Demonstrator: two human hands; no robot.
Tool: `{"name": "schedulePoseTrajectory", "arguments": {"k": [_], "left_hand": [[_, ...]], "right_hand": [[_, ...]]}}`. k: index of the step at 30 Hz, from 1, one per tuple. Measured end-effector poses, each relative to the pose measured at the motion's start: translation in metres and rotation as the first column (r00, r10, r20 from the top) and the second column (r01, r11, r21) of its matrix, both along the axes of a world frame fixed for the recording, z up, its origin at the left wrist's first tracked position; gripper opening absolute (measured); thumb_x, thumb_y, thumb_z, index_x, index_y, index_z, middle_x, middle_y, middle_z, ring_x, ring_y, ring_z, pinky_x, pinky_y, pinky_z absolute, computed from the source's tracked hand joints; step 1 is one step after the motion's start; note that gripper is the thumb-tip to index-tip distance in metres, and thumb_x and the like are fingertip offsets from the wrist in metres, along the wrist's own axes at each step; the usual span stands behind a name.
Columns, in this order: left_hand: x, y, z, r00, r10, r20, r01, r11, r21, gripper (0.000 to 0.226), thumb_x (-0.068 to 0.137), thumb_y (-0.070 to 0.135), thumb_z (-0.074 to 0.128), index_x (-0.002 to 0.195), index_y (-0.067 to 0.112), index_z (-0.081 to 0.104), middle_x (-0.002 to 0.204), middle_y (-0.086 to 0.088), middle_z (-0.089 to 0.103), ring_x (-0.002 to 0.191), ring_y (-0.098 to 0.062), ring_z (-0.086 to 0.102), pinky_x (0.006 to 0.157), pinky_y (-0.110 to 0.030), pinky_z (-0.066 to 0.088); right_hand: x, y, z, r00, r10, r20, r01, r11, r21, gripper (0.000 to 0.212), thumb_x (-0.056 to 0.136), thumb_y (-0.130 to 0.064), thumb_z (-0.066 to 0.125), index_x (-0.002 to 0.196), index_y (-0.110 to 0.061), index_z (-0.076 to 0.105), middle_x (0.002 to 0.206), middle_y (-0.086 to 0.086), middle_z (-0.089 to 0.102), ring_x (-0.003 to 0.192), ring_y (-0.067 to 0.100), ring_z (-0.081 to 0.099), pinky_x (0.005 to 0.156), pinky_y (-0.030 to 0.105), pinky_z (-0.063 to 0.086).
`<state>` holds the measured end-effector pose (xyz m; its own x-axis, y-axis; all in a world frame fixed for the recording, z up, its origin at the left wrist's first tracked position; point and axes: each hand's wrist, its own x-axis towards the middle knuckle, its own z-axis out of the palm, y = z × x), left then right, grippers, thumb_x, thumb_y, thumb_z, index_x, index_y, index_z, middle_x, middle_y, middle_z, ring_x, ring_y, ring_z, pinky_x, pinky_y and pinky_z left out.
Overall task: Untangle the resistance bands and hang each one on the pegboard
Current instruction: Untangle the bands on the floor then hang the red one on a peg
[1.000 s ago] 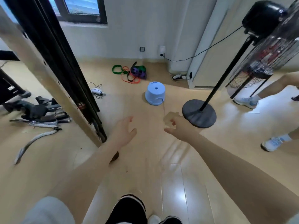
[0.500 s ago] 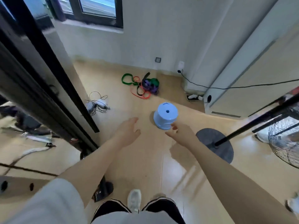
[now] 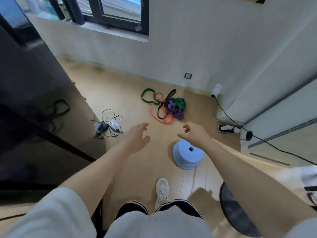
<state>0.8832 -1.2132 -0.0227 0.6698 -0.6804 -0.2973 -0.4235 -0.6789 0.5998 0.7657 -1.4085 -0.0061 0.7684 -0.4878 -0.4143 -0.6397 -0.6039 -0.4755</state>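
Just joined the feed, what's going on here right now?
A person stands facing a tangled pile of resistance bands on the floor near the wall. Both arms reach toward it: the left hand and the right hand are empty, fingers loose, touching nothing. A blue stool sits just under the right hand. No band has been picked up yet.

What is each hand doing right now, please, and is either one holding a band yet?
Left hand: open, holding nothing.
Right hand: open, fingers loosely curled, holding nothing.
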Motion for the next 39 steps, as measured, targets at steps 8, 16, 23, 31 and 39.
{"name": "schedulePoseTrajectory", "arguments": {"k": [8,16,23,31,39], "left_hand": [[0.118,-0.071,0.002,0.986,0.154,-0.061,-0.150,0.987,0.065,0.052,0.092,0.017,0.048,0.141,0.019,0.032,0.133,0.002,0.050,0.121,-0.019,0.045,0.100,-0.032,0.038],[0.264,-0.143,-0.032,0.986,0.151,-0.064,-0.147,0.987,0.061,0.051,0.091,0.017,0.050,0.140,0.015,0.034,0.131,-0.002,0.053,0.107,-0.021,0.051,0.088,-0.029,0.039],[0.419,-0.218,-0.045,0.994,0.039,-0.107,-0.027,0.994,0.107,0.051,0.093,0.018,0.047,0.142,0.013,0.032,0.134,-0.004,0.051,0.084,-0.015,0.046,0.082,-0.026,0.039],[0.524,-0.297,-0.097,0.983,0.000,-0.186,0.026,0.990,0.140,0.051,0.093,0.017,0.047,0.142,0.013,0.032,0.134,-0.005,0.051,0.114,-0.022,0.050,0.088,-0.027,0.036],[0.574,-0.372,-0.309,0.962,0.087,-0.259,-0.041,0.983,0.178,0.051,0.093,0.014,0.047,0.142,0.012,0.032,0.135,-0.006,0.050,0.120,-0.022,0.049,0.095,-0.029,0.038]], "right_hand": [[0.150,-0.096,-0.003,0.980,0.194,-0.049,-0.192,0.980,0.047,0.045,0.087,-0.033,0.061,0.125,-0.010,0.053,0.120,0.006,0.059,0.107,0.020,0.054,0.079,0.024,0.038],[0.282,-0.160,-0.054,0.963,0.245,-0.113,-0.237,0.968,0.076,0.032,0.087,-0.027,0.059,0.114,-0.009,0.058,0.115,0.007,0.062,0.103,0.022,0.056,0.086,0.033,0.047],[0.415,-0.219,-0.075,0.963,0.165,-0.215,-0.135,0.980,0.148,0.030,0.090,-0.022,0.055,0.114,-0.006,0.058,0.113,0.010,0.063,0.105,0.025,0.057,0.081,0.030,0.045],[0.509,-0.279,-0.142,0.968,-0.005,-0.250,0.064,0.971,0.229,0.040,0.091,-0.025,0.053,0.129,-0.012,0.050,0.126,0.009,0.058,0.114,0.024,0.053,0.091,0.030,0.043],[0.567,-0.345,-0.359,0.960,-0.026,-0.277,0.100,0.962,0.256,0.054,0.094,-0.031,0.050,0.142,-0.012,0.034,0.139,0.011,0.049,0.127,0.026,0.045,0.101,0.033,0.039]]}}
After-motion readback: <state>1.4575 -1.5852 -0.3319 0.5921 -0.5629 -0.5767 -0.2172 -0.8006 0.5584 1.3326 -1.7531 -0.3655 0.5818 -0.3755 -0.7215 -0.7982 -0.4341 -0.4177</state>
